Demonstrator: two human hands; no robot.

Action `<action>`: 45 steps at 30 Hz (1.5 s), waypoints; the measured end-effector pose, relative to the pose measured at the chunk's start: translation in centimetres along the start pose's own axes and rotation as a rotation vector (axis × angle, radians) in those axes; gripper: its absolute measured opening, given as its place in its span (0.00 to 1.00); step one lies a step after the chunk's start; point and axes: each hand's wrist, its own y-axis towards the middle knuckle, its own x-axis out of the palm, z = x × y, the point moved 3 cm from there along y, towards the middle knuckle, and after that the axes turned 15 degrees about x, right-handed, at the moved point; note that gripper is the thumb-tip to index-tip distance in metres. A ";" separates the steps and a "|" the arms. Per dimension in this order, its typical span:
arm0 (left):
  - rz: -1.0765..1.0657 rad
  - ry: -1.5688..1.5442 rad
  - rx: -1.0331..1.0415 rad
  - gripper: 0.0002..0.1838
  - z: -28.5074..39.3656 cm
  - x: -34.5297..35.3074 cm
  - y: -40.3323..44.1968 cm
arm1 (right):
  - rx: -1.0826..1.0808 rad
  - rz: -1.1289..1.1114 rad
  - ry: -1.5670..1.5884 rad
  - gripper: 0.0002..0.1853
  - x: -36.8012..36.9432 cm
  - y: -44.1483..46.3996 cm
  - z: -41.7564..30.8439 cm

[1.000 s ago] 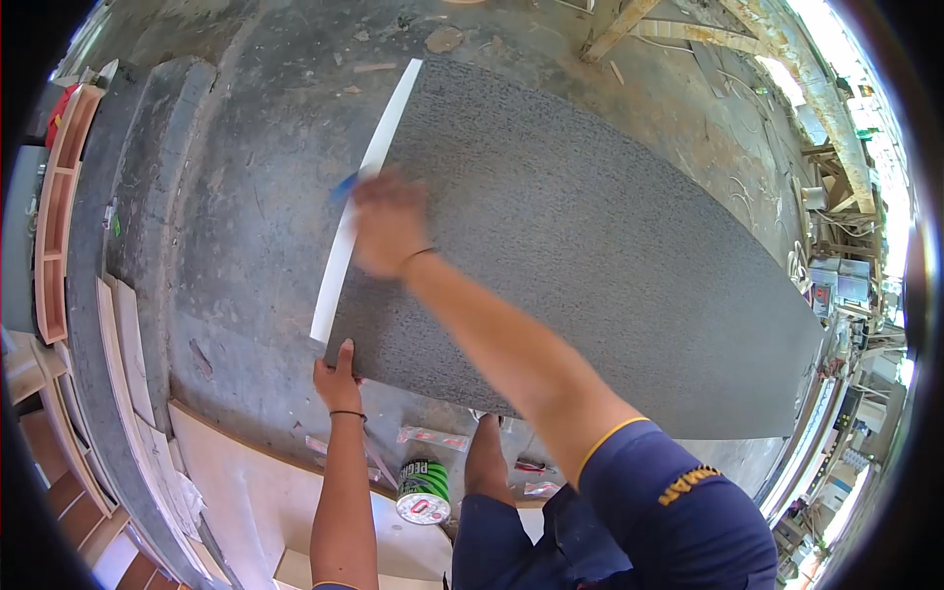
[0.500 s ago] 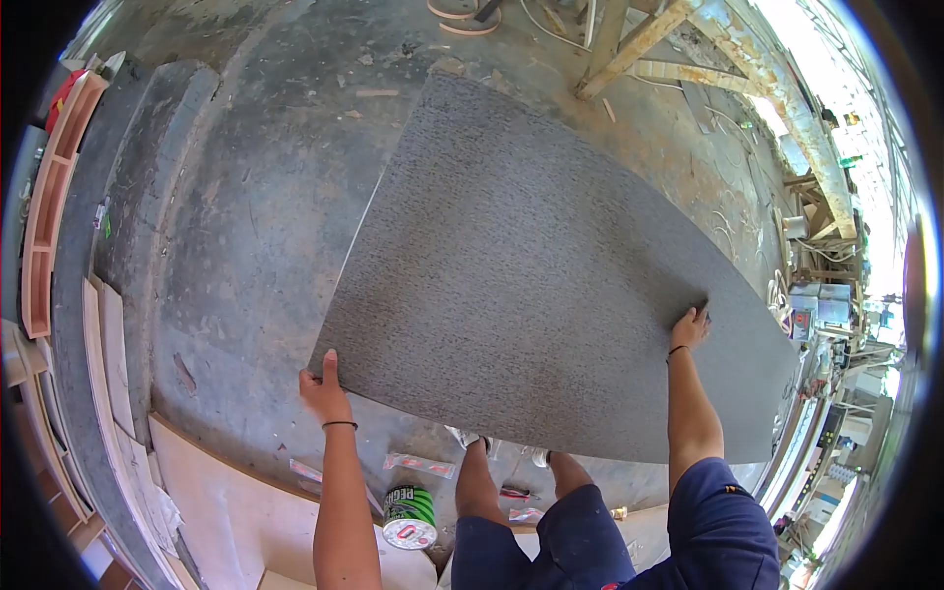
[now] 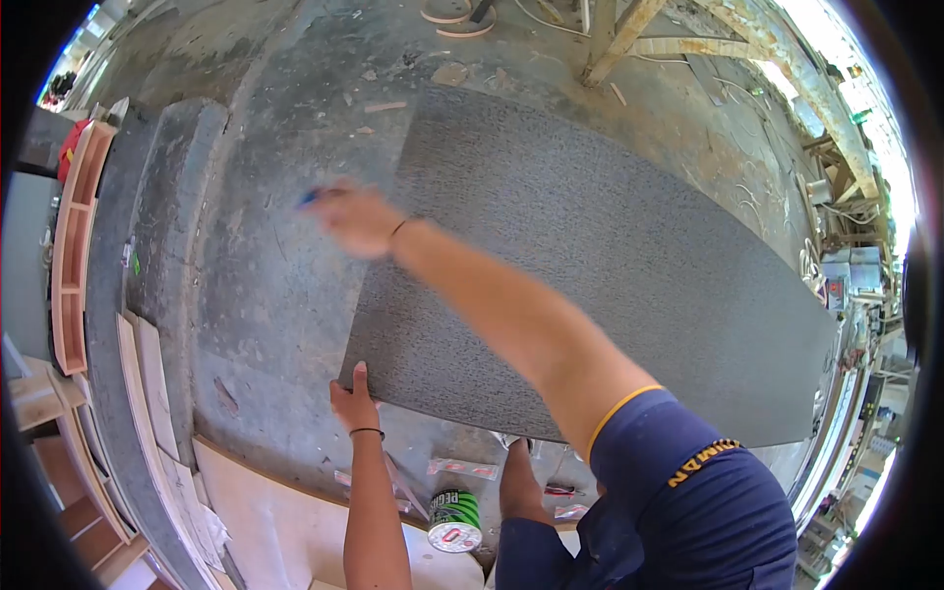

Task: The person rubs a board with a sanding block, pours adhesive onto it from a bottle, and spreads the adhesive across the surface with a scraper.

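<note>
A large grey speckled sheet [image 3: 590, 246] spreads in front of me, above the concrete floor. My left hand [image 3: 355, 401] grips its near left corner, thumb on top and fingers underneath. Stretched across the sheet, my right hand [image 3: 359, 218] is around the far part of its left edge, smeared by motion. A small dark blue object [image 3: 311, 198] sticks out of its closed fingers; blur hides what kind it is. Whether this hand touches the sheet I cannot tell.
By my feet stands a green can [image 3: 455, 521], beside plastic packets [image 3: 462, 469]. Pale boards [image 3: 265, 501] lie at the near left, with a pinkish compartmented wooden frame [image 3: 74, 256] farther left. A wooden stand [image 3: 629, 49] rises at the back right. Cluttered shelves line the right side.
My right hand has swung from the right part of the sheet leftward and away from me to its left edge. The left hand keeps its hold on the corner. The view has shifted slightly.
</note>
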 end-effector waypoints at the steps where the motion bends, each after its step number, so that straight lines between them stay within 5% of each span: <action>1: -0.019 0.018 -0.028 0.28 0.0 0.2 0.0 | -0.097 0.096 0.004 0.25 0.6 -1.0 -4.4; 5: -0.103 -0.179 -0.021 0.26 -4.4 1.5 1.3 | -0.110 0.211 0.290 0.25 3.6 -11.6 -11.0; 6: -0.081 -0.432 0.243 0.25 -3.8 2.0 1.9 | -0.089 0.210 0.278 0.26 4.0 -14.6 -10.7; 8: 0.019 -0.641 0.216 0.26 -3.8 1.6 0.1 | 0.000 0.253 0.136 0.28 4.5 -21.6 -8.5; 9: 0.088 -0.578 -0.059 0.26 -4.2 0.2 -1.6 | 0.068 0.298 0.001 0.27 4.8 -25.1 -6.7; 13: 0.070 -0.277 -0.081 0.23 -2.3 -1.7 -7.3 | 0.400 0.210 -0.350 0.24 4.3 -38.9 0.8; 19: -0.225 -0.266 0.097 0.23 -3.1 -0.2 -18.8 | 0.664 0.191 -0.478 0.26 -3.4 -53.9 6.2; 20: -0.288 -0.297 0.069 0.28 -2.5 -0.1 -21.5 | 0.789 0.202 -0.499 0.26 -4.6 -57.8 7.3; 21: -0.330 -0.234 -0.036 0.17 -4.9 -0.3 -23.3 | 0.912 0.218 -0.516 0.27 -5.9 -62.2 7.9; 22: -0.396 -0.074 -0.019 0.19 -5.0 -0.7 -26.2 | 1.074 0.212 -0.496 0.28 -8.0 -67.2 7.8; 23: -0.641 0.413 0.261 0.36 -9.5 -1.4 -27.4 | 1.138 0.366 -0.496 0.28 -8.2 -74.1 8.5; 24: -0.813 0.559 0.289 0.31 -14.0 -2.3 -30.2 | 1.231 0.589 -0.431 0.28 -6.1 -83.4 11.1; 25: -0.986 0.691 0.338 0.33 -17.8 -3.2 -33.1 | 1.682 0.606 -0.335 0.29 -6.3 -92.0 11.4; 26: -1.075 0.710 0.277 0.34 -16.7 -1.8 -35.6 | 2.126 0.191 -0.306 0.29 -6.8 -100.2 10.7; 28: -1.141 0.609 0.097 0.35 -11.7 3.7 -38.6 | 2.648 0.194 0.076 0.28 -9.6 -110.2 5.7; 30: -1.186 0.512 0.003 0.38 -6.4 7.8 -40.7 | 2.581 0.072 -0.007 0.28 -12.3 -114.2 -1.4; 32: -1.228 0.401 -0.082 0.41 -3.2 9.7 -42.0 | 2.550 0.289 0.098 0.25 -12.2 -116.4 -5.6; 34: -1.281 0.276 -0.197 0.44 -2.3 10.1 -42.5 | 2.616 0.624 0.266 0.23 -7.7 -117.9 -8.4; 35: -1.312 0.172 -0.287 0.46 -2.6 9.9 -42.2 | 2.603 0.518 0.316 0.23 1.9 -121.9 -4.6; 37: -1.343 -0.046 -0.492 0.51 -4.6 10.4 -40.5 | 2.485 0.285 0.447 0.23 9.1 -120.4 -5.9; 38: -1.333 -0.110 -0.550 0.53 -3.6 10.9 -39.9 | 2.428 0.441 0.485 0.24 9.8 -116.8 -9.1; 40: -1.239 -0.060 -0.412 0.49 11.9 10.1 -45.4 | 2.418 0.560 0.585 0.23 10.3 -113.6 -11.9; 42: -1.325 0.040 -0.161 0.55 17.9 11.9 -47.7 | 2.441 0.678 0.681 0.21 10.7 -112.2 -13.8; 45: -1.415 0.071 -0.053 0.55 21.7 14.2 -52.5 | 2.510 0.885 0.813 0.19 11.6 -112.3 -16.4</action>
